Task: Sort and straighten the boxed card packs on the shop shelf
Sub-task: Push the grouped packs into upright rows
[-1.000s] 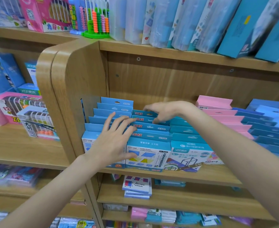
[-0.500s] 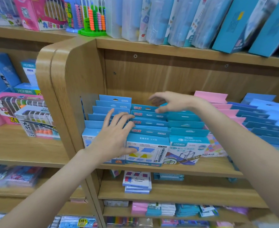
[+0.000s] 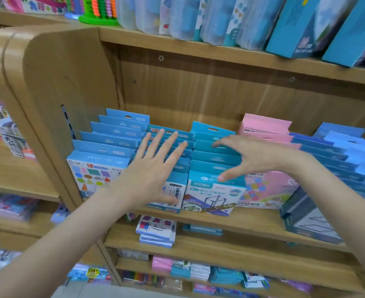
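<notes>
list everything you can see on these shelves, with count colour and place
light blue card packs: one row, far left of the middle shelf
blue card packs: one row, behind the left hand
teal card packs: one row, under the right hand
pink card packs: one row, right of the teal row
dark blue packs: several rows, far right
abacus: one, green base, top shelf
tall blue boxes: several, top shelf
small packs: one white-blue stack, lower shelf
left hand: fingers spread, flat on the blue row
right hand: fingers arched over the teal row
</notes>
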`<state>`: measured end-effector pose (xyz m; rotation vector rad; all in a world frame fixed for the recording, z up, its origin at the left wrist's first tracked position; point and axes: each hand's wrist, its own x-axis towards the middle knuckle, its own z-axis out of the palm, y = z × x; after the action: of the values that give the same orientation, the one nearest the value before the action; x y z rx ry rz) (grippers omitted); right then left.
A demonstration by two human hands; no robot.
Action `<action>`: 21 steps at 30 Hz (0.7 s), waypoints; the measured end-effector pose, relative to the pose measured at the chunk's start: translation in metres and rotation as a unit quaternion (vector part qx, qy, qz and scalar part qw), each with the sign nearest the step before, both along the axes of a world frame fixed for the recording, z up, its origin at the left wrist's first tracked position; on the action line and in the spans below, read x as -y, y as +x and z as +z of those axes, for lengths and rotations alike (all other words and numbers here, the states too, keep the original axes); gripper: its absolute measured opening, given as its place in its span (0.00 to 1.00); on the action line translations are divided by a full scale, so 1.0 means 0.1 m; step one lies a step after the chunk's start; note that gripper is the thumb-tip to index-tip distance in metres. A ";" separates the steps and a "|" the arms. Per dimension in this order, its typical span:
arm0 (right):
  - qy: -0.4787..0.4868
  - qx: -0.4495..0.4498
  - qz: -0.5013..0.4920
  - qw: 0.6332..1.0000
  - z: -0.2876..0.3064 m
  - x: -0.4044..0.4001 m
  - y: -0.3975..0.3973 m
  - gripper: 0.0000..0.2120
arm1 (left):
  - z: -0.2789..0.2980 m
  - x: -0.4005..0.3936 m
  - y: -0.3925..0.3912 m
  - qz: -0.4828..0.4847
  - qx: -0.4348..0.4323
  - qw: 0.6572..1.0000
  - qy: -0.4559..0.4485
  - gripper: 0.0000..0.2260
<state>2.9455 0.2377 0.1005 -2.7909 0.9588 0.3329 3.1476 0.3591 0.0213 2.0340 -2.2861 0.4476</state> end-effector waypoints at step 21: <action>-0.171 -0.033 0.127 0.976 -0.37 -0.09 0.05 0.39 | -0.07 -0.08 -0.05 0.038 -0.044 0.998 -0.034 0.44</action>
<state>2.9510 0.2463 0.0632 -3.2478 0.7289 0.3233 3.1428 0.3673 0.0147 2.0695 -2.1214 0.4261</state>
